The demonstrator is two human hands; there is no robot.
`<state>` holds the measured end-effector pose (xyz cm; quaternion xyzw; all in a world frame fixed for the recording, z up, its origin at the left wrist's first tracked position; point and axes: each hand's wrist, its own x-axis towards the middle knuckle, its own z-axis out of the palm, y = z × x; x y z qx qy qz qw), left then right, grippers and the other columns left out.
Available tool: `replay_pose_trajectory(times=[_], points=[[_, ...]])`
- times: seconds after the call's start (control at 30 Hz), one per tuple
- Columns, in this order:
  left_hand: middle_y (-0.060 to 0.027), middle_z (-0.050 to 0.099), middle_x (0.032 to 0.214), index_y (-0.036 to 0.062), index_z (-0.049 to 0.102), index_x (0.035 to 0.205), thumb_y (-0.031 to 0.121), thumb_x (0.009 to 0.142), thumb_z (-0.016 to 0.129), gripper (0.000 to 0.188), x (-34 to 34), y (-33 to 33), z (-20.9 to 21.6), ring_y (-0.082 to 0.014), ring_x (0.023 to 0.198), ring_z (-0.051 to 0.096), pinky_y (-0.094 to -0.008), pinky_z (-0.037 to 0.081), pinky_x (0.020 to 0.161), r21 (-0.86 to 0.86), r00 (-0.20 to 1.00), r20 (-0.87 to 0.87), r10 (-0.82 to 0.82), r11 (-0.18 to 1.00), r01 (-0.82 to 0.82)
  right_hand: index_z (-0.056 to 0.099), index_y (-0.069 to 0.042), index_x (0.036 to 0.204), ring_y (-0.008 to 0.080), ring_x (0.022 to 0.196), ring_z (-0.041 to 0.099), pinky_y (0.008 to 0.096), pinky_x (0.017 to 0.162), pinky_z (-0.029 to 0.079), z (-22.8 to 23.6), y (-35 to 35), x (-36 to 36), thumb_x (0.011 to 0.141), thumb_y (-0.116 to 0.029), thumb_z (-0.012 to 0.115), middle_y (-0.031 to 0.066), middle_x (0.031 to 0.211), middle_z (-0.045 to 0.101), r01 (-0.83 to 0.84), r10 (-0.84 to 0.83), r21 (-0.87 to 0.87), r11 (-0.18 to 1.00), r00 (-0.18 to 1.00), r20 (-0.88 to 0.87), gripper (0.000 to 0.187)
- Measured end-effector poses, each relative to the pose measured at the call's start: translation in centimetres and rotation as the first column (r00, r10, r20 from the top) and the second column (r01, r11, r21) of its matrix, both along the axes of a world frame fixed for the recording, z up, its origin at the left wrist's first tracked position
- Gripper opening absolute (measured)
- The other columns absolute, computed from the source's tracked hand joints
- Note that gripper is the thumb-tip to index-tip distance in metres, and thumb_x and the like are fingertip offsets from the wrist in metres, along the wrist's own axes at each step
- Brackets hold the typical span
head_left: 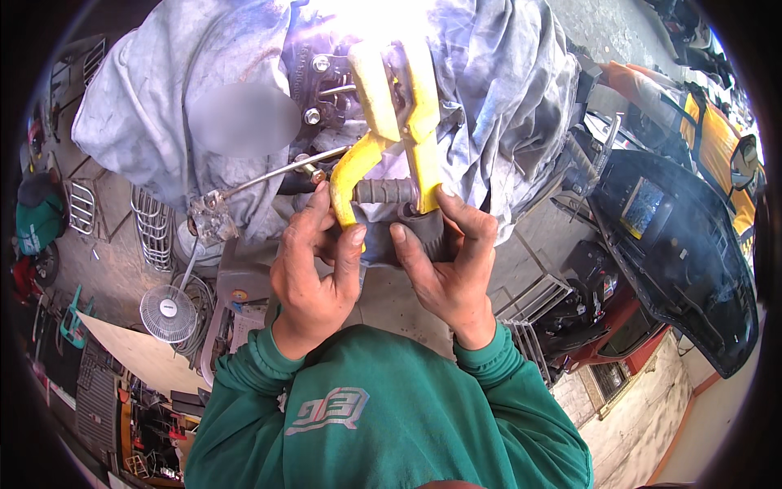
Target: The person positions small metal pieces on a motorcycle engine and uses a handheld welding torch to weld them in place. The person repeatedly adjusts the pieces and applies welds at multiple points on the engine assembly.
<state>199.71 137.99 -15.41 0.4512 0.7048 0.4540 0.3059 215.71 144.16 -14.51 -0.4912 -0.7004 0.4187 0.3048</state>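
In front of me is a yellow piece with two bent arms. Its left arm (352, 167) bows outward, and its right arm (423, 167) runs nearly straight down. My left hand (314, 277) pinches the lower end of the left arm between thumb and fingers. My right hand (456, 277) is closed around the right arm's lower end, its index fingertip against the yellow and its thumb by a black rubbery part (425, 231). A dark ribbed cylinder (384, 191) lies crosswise between the arms. Glare hides the upper ends of both arms.
Grey cloth (505, 106) drapes both sides of a dark metal assembly with bolts (312, 116). A thin metal rod (281, 171) sticks out leftward. A fan (169, 313) stands at left, with metal racks (152, 228) behind. A large black panel (676, 244) is at right.
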Motion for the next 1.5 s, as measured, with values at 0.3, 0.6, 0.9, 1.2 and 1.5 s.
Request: replay_pose_trajectory(times=[0.3, 0.6, 0.9, 1.2, 1.5], points=[[-0.0232, 0.072, 0.116, -0.0099, 0.053, 0.132, 0.012, 0.094, 0.079, 0.051, 0.2, -0.4, -0.7, -0.0198, 0.084, 0.074, -0.0256, 0.054, 0.055, 0.04, 1.0, 0.014, -0.008, 0.999, 0.008, 0.046, 0.007, 0.134, 0.0284, 0.097, 0.074, 0.0352, 0.083, 0.06, 0.0, -0.1, 0.7, 0.08, 0.0, 0.089, 0.0218, 0.112, 0.069, -0.043, 0.039, 0.082, 0.996, 0.998, 0.053, 0.069], [-0.0176, 0.071, 0.101, -0.0063, 0.058, 0.122, 0.033, 0.103, 0.067, 0.044, 0.7, -0.6, 4.0, -0.0294, 0.082, 0.072, -0.0363, 0.056, 0.072, -0.01, 0.948, 0.231, -0.217, 0.974, 0.225, 0.038, 0.003, 0.137, 0.0226, 0.106, 0.065, 0.0377, 0.096, 0.054, 0.9, -5.9, 4.3, 0.084, 0.001, 0.084, 0.0174, 0.123, 0.055, -0.017, -0.006, -0.135, 0.991, 0.986, -0.168, 0.07], [-0.0269, 0.062, 0.123, -0.0142, 0.048, 0.133, 0.042, 0.109, 0.042, 0.061, 4.3, -10.6, 3.7, -0.0358, 0.11, 0.068, -0.0438, 0.055, 0.094, -0.004, 0.982, 0.183, 0.05, 0.999, -0.05, 0.06, 0.001, 0.122, 0.0276, 0.082, 0.074, 0.0352, 0.073, 0.058, 5.2, 0.2, 5.8, 0.095, -0.014, 0.073, 0.0164, 0.093, 0.072, -0.395, 0.363, -0.202, 0.896, 0.915, -0.177, 0.034], [-0.0379, 0.039, 0.151, -0.0005, 0.018, 0.162, 0.0, 0.102, 0.06, 0.074, 4.9, -20.8, 3.6, -0.0483, 0.117, 0.064, -0.0504, 0.06, 0.095, 0.082, 0.885, -0.336, 0.321, 0.946, -0.312, 0.061, -0.004, 0.102, 0.0313, 0.067, 0.071, 0.0411, 0.059, 0.054, 3.3, 17.2, -3.2, 0.098, -0.022, 0.068, 0.0139, 0.075, 0.068, -0.421, 0.312, 0.229, 0.878, 0.865, 0.393, 0.02], [-0.0393, 0.047, 0.14, 0.0015, 0.01, 0.165, -0.019, 0.094, 0.058, 0.089, 9.5, -26.6, 3.1, -0.0518, 0.116, 0.062, -0.0547, 0.053, 0.095, 0.006, 0.28, -0.945, 0.169, 0.865, -0.502, 0.061, -0.005, 0.086, 0.0355, 0.058, 0.07, 0.0465, 0.053, 0.056, 0.5, 20.5, -6.0, 0.101, -0.031, 0.059, 0.0152, 0.064, 0.068, -0.676, 0.304, 0.396, 0.621, 0.674, 0.674, 0.03]])
